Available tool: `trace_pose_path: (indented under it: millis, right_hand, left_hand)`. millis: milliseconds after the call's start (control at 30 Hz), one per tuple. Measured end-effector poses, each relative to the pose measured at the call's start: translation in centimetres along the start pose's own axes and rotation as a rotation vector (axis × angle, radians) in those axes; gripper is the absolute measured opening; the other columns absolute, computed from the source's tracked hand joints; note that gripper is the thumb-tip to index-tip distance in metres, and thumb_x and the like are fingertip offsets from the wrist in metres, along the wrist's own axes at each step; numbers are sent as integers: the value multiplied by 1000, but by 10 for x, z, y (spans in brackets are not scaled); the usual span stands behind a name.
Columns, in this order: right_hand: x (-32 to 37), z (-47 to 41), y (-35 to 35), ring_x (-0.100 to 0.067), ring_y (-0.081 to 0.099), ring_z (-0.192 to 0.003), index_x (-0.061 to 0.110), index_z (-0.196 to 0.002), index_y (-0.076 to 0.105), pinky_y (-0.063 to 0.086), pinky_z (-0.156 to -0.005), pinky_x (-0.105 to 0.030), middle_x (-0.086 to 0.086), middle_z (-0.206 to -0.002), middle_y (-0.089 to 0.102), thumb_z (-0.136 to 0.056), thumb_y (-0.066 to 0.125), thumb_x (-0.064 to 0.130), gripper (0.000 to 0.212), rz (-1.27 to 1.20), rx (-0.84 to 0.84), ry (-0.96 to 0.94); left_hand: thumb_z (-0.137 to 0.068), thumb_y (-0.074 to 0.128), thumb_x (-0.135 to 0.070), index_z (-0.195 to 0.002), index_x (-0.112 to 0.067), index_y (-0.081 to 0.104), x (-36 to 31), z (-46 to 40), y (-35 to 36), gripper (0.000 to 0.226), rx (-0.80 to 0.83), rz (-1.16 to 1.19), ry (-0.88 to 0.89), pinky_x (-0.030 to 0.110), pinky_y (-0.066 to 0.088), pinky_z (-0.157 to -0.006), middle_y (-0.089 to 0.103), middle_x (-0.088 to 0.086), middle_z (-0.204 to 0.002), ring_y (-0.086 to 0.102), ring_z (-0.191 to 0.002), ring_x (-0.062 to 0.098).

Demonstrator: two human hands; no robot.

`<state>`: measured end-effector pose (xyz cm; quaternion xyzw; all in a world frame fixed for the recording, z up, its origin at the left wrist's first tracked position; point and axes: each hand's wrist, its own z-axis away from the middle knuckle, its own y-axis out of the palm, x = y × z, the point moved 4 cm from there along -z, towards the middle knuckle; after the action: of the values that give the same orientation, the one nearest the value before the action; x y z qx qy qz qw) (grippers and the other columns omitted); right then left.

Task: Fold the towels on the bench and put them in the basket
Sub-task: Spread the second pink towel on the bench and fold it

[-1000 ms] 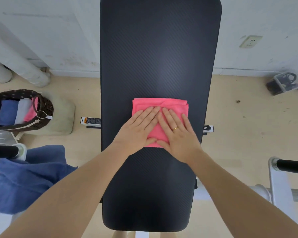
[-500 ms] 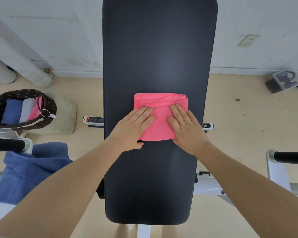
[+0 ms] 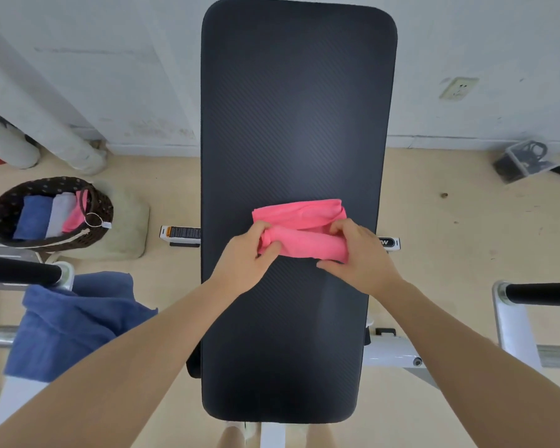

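A pink towel (image 3: 299,221) lies folded on the middle of the black padded bench (image 3: 296,108). Its near edge is lifted and rolled over toward the far edge. My left hand (image 3: 244,258) grips the left end of that raised edge, and my right hand (image 3: 358,253) grips the right end. On the floor to the left stands a dark woven basket (image 3: 99,202) holding folded blue, white and pink towels. A blue towel (image 3: 68,321) hangs over a rack bar at the lower left.
A green cushion (image 3: 126,227) lies under the basket. Black-padded rack bars (image 3: 20,271) stick out on both sides of the bench. White pipes run along the wall at the left. A clear box (image 3: 521,161) sits on the floor at the right.
Both hands went from lying flat on the pink towel to gripping its near edge. They have lifted that edge and turned it over toward the far side.
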<state>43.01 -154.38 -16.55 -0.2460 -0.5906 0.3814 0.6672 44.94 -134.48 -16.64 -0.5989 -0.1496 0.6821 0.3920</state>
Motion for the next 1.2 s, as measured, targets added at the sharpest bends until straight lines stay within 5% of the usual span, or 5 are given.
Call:
trace_pose_path:
  millis: [267,467,867,967,1200]
  right_hand:
    - [1,-34,-13,-29,57,-95,11,-114,50,37,-72,-31,-9,-102,64,-88,54,48,45,62,-99,274]
    - [14,-56,-10,-32,58,-102,12,-111,40,38,-89,-43,-9,-109,60,-83,51,62,58,171,-126,453]
    - [29,-33,-14,-35,42,-122,5,-125,47,27,-105,-42,-15,-133,48,-90,46,19,38,31,-693,282]
    - [69,-16,13,-26,22,-139,6,-140,32,8,-116,-39,-13,-149,32,-94,38,34,53,251,-477,-237]
    - [32,-24,46,-8,-14,-140,17,-144,-10,-14,-114,-29,8,-151,-14,-89,2,61,71,356,-108,-25]
  left_hand:
    - [-96,45,-27,-83,-14,44,-2,-17,-5,19,-218,76,-140,12,34,-53,45,-8,-68,44,-62,6]
    - [-77,52,4,-131,-13,41,-16,-24,-10,58,-400,-284,125,41,41,-96,48,14,-126,49,-112,30]
    - [-96,35,-41,-148,-8,3,-10,-36,20,69,21,-568,272,28,-10,-113,3,5,-158,0,-146,20]
    - [-97,29,-40,-149,-11,-1,-8,-40,21,67,23,-541,240,29,-9,-114,-1,3,-158,-5,-146,17]
    - [-95,36,-46,-147,-15,-12,4,-44,13,78,139,-401,275,33,-13,-114,-15,-3,-156,-18,-142,13]
